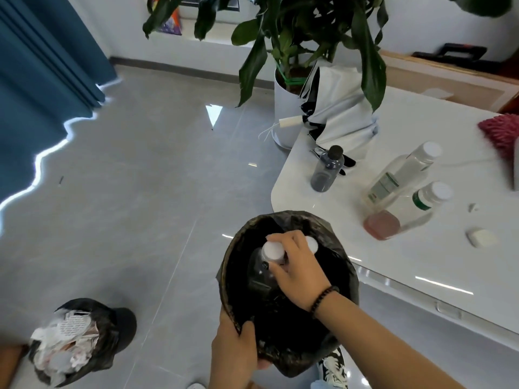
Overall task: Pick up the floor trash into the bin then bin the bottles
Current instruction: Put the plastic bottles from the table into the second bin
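Note:
My left hand (pixel 237 352) grips the near rim of a bin lined with a black bag (pixel 341 262), holding it up beside the table. My right hand (pixel 295 269) reaches into the bin's mouth, fingers closed on a clear bottle with a white cap (pixel 271 251). A second white cap (pixel 312 244) shows just behind my fingers inside the bin. On the white table (pixel 421 276) stand a small dark bottle with a black cap (pixel 327 172), a tall clear bottle with a white cap (pixel 404 172) and a clear bottle with pink liquid (pixel 407 214).
Another bin with a black bag, full of crumpled paper (pixel 75 341), stands on the grey tiled floor at lower left. A potted plant (pixel 289 113), a folded white cloth (pixel 339 113) and a red cushion (pixel 502 133) sit near the table. Blue curtains (pixel 42 80) hang at left.

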